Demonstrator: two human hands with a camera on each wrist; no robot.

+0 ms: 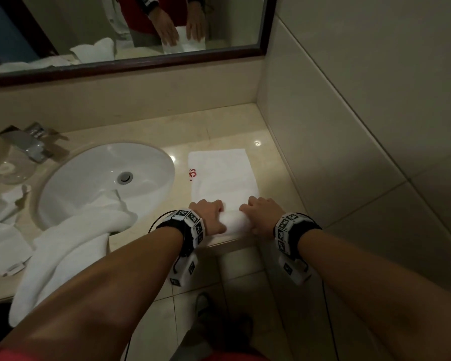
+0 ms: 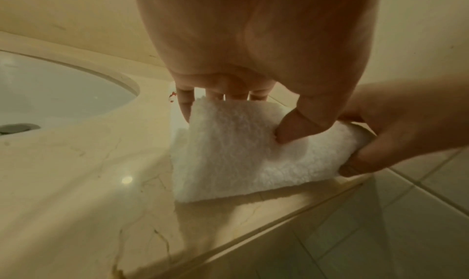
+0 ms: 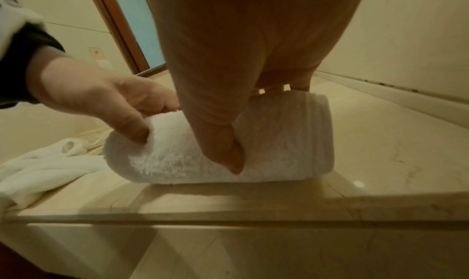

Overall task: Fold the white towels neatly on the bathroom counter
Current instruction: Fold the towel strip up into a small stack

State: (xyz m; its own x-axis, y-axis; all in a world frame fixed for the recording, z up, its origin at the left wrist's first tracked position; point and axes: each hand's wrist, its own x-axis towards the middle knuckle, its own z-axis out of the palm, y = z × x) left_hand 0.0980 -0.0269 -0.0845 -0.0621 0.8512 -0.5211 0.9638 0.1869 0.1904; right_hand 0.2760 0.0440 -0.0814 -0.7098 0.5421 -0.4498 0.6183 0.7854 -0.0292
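Note:
A small white towel (image 1: 223, 175) with a red emblem lies in a long strip on the beige counter (image 1: 151, 134), right of the sink. Its near end is curled into a roll (image 1: 236, 222) at the counter's front edge. My left hand (image 1: 208, 217) grips the roll's left part, fingers over the top and thumb pressed into the front of the roll (image 2: 228, 153). My right hand (image 1: 263, 216) grips the right part the same way, thumb dug into the terry of the roll (image 3: 279, 143). The left hand (image 3: 106, 100) also shows in the right wrist view, and the right hand (image 2: 406, 126) in the left wrist view.
A large white towel (image 1: 71, 246) drapes from the oval sink (image 1: 107, 178) over the counter's front edge. More crumpled white towels (image 1: 0, 230) lie at the far left. A chrome tap (image 1: 26, 142) and a glass bowl (image 1: 8, 168) stand behind the sink. A tiled wall (image 1: 349, 126) closes the right side; a mirror (image 1: 115, 29) hangs behind.

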